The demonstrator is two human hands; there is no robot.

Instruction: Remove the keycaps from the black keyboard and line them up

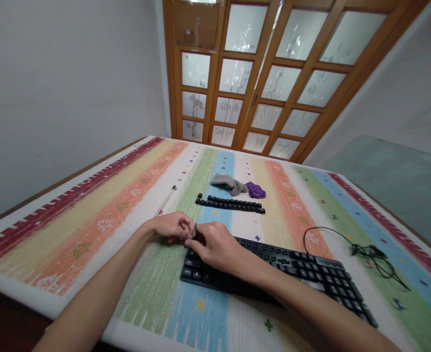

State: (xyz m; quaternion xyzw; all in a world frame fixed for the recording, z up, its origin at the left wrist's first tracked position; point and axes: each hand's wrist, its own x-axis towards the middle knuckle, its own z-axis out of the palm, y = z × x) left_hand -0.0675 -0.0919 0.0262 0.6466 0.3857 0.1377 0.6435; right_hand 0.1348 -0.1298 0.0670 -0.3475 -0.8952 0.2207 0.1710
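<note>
A black keyboard (296,264) lies at a slant across the front of the table, several keys gone from its upper rows. Over its left end, my right hand (217,247) is closed in a pinch with the wrist above the keys. My left hand (173,226) has its fingers curled and pressed together just off the keyboard's upper left corner. The fingertips of both hands meet at a small dark piece (195,231), mostly hidden and too small to name. Beyond the hands, loose black keycaps (232,203) are set out in rows.
A crumpled grey cloth (228,183) and a purple cloth (255,189) lie behind the keycaps. A thin stick with a dark tip (174,187) rests left of them. The keyboard's bundled cable (371,253) is at the right. A striped cloth (101,225) covers the table.
</note>
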